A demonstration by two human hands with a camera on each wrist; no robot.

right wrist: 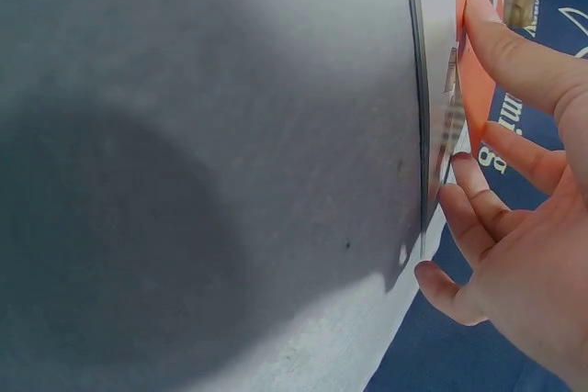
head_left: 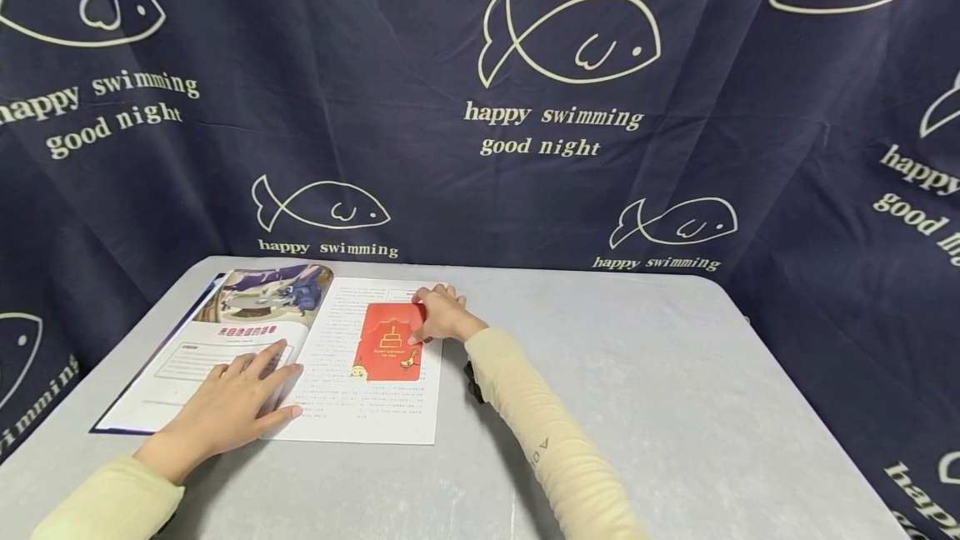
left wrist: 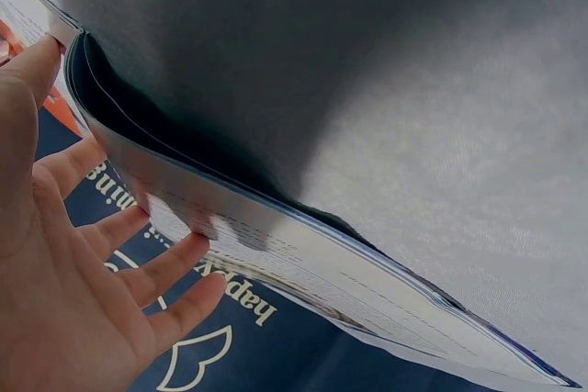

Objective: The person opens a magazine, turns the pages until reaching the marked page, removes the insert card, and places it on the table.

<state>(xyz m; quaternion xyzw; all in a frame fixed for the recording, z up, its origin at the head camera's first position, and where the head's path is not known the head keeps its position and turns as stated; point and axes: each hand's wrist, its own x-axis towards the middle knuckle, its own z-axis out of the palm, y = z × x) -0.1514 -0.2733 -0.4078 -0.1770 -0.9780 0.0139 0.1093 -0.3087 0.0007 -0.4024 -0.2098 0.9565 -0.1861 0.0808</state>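
An open book (head_left: 375, 423) lies on the grey table, with a colour picture and a red title on its left page. On the right page lies a red birthday card (head_left: 382, 344) printed with a cake and "Happy birthday to you". My left hand (head_left: 236, 402) rests spread across the lower book near the fold; in the left wrist view its fingers (left wrist: 175, 263) extend over the pages. At the card's upper right, my right hand (head_left: 446, 315) touches it with thumb and index finger. The right wrist view shows the thumb (right wrist: 501, 39) on the card and the other fingers by the page edge.
The grey table (head_left: 630, 390) extends to the right of the book. Behind it hangs a dark blue cloth (head_left: 420, 123) with white fish outlines and lettering. The book's dark cover (head_left: 161, 357) shows along its left edge.
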